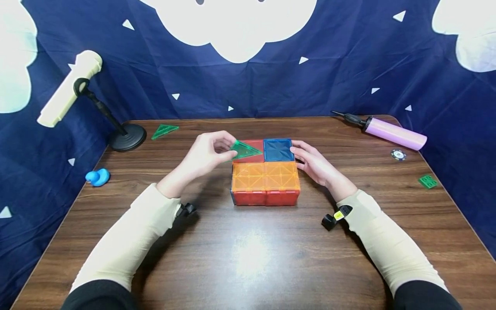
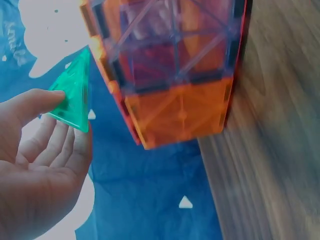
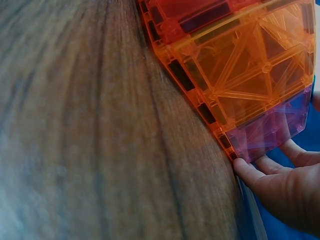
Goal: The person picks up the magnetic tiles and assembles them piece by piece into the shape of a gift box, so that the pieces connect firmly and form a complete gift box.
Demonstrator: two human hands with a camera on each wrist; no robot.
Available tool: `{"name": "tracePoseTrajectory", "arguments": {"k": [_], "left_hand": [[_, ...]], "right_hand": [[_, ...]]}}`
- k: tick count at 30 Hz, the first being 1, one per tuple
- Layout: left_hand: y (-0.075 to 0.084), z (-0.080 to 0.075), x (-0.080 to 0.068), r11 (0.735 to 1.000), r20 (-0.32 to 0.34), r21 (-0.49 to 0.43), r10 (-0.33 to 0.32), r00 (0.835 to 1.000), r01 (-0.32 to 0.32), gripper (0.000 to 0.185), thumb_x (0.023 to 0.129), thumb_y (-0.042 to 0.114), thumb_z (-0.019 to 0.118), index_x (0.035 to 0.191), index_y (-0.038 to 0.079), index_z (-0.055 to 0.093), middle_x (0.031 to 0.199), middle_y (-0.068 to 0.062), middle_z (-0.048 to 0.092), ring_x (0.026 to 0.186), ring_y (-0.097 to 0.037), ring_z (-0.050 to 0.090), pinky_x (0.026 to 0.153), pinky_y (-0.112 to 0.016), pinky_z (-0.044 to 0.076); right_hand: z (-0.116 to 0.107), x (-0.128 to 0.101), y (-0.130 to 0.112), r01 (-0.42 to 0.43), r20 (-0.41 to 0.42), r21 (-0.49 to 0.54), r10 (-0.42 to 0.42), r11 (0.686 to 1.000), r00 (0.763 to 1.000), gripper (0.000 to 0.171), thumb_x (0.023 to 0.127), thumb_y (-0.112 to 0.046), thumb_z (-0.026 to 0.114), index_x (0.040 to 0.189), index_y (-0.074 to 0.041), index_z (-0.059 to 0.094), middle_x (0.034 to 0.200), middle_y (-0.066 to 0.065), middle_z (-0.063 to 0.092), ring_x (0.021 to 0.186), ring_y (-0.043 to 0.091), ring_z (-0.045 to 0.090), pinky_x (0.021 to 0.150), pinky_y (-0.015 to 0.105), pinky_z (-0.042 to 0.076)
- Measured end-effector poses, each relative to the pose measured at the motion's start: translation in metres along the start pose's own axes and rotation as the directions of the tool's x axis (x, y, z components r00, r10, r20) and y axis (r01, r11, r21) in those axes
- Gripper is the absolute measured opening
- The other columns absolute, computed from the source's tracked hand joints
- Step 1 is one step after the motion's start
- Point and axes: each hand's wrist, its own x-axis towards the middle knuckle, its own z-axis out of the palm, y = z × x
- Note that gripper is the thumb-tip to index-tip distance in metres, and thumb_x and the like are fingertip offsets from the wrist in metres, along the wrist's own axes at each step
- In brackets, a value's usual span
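Note:
A low box of translucent magnetic tiles [image 1: 266, 176] stands mid-table. Orange tiles form its near top, with a red tile [image 1: 253, 145] and a blue tile [image 1: 277, 150] behind them and red tiles along its front. My left hand [image 1: 211, 151] pinches a green triangular magnetic tile [image 2: 75, 95] between thumb and fingers, over the red tile in the head view. At the box's right side is my right hand [image 1: 311, 162], its fingers [image 3: 272, 165] touching the purple side panel [image 3: 272, 131] and an upper fingertip at the blue tile's edge.
Another green triangular tile [image 1: 164, 131] lies at the back left, near a black stand [image 1: 127, 137] holding a cream tube. A blue rubber duck [image 1: 98, 177] sits at the left edge. Toward the right are a purple hand pump [image 1: 395, 132], a poker chip [image 1: 398, 155] and a green block [image 1: 428, 181].

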Motion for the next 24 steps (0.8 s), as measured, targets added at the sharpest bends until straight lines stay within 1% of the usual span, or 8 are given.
{"name": "tracePoseTrajectory", "arguments": {"k": [3,7,11,15,18,21,23,24], "left_hand": [[0.003,0.01,0.004,0.999,0.036,0.027,0.025,0.999,-0.026,0.017,0.088,0.005,0.078,0.104,0.004,0.072,0.095,-0.006,0.073,0.089,-0.019,0.068,0.083,-0.036,0.054],[0.0,0.017,0.007,0.997,0.076,0.061,0.048,0.996,-0.052,0.015,0.088,0.004,0.077,0.103,0.004,0.072,0.094,-0.006,0.073,0.088,-0.019,0.068,0.082,-0.038,0.054],[-0.002,0.02,0.007,0.996,0.081,0.067,0.056,0.995,-0.062,0.015,0.089,0.004,0.076,0.103,0.004,0.072,0.095,-0.007,0.073,0.088,-0.019,0.068,0.082,-0.039,0.055],[-0.002,0.019,0.006,0.996,0.087,0.062,0.057,0.995,-0.063,0.017,0.088,0.005,0.077,0.104,0.005,0.072,0.096,-0.006,0.072,0.089,-0.019,0.067,0.082,-0.038,0.054],[-0.006,0.017,0.007,0.999,0.104,0.014,0.044,0.994,-0.046,0.019,0.09,0.01,0.078,0.107,0.006,0.071,0.098,-0.005,0.071,0.091,-0.019,0.066,0.084,-0.037,0.053],[-0.015,0.011,0.01,0.996,0.095,-0.09,0.007,0.995,0.001,0.021,0.095,0.015,0.073,0.112,0.003,0.069,0.102,-0.011,0.07,0.096,-0.024,0.066,0.089,-0.038,0.053],[-0.026,0.002,0.014,0.992,0.053,-0.119,-0.034,0.998,0.04,0.023,0.1,0.017,0.067,0.115,-0.001,0.068,0.105,-0.015,0.07,0.1,-0.03,0.066,0.093,-0.04,0.052],[-0.033,-0.004,0.016,0.994,0.021,-0.096,-0.056,0.998,0.058,0.025,0.102,0.018,0.064,0.116,-0.001,0.068,0.108,-0.017,0.07,0.103,-0.031,0.066,0.095,-0.041,0.051]], "right_hand": [[0.0,0.001,0.0,-0.004,-0.001,0.004,0.004,1.0,1.0,0.056,0.109,-0.025,0.046,0.157,-0.003,0.028,0.154,0.013,0.037,0.136,0.025,0.04,0.104,0.035,0.042],[-0.001,0.002,0.001,-0.008,0.002,-0.003,0.008,1.0,1.0,0.058,0.108,-0.026,0.046,0.158,-0.003,0.026,0.156,0.014,0.034,0.141,0.027,0.037,0.11,0.04,0.037],[-0.001,0.002,0.0,-0.007,0.004,-0.009,0.007,1.0,1.0,0.058,0.108,-0.027,0.046,0.158,-0.003,0.027,0.157,0.014,0.034,0.142,0.028,0.036,0.112,0.043,0.035],[0.0,0.002,-0.001,-0.007,0.005,-0.008,0.007,1.0,1.0,0.057,0.109,-0.026,0.046,0.157,-0.004,0.028,0.155,0.013,0.036,0.14,0.027,0.038,0.108,0.039,0.039],[0.0,0.001,-0.001,-0.008,0.006,-0.008,0.008,1.0,1.0,0.056,0.109,-0.026,0.045,0.157,-0.004,0.028,0.155,0.013,0.036,0.138,0.026,0.039,0.105,0.035,0.041],[0.0,0.001,0.0,-0.009,0.006,-0.01,0.009,1.0,1.0,0.056,0.109,-0.026,0.045,0.157,-0.003,0.027,0.155,0.012,0.035,0.138,0.026,0.038,0.104,0.034,0.041],[0.0,0.001,0.0,-0.009,0.005,-0.011,0.009,1.0,1.0,0.056,0.109,-0.026,0.045,0.157,-0.003,0.027,0.156,0.012,0.034,0.139,0.026,0.038,0.105,0.035,0.041],[0.0,0.001,0.0,-0.009,0.004,-0.012,0.009,1.0,1.0,0.056,0.109,-0.026,0.045,0.157,-0.003,0.027,0.156,0.012,0.034,0.139,0.026,0.038,0.105,0.035,0.041]]}}
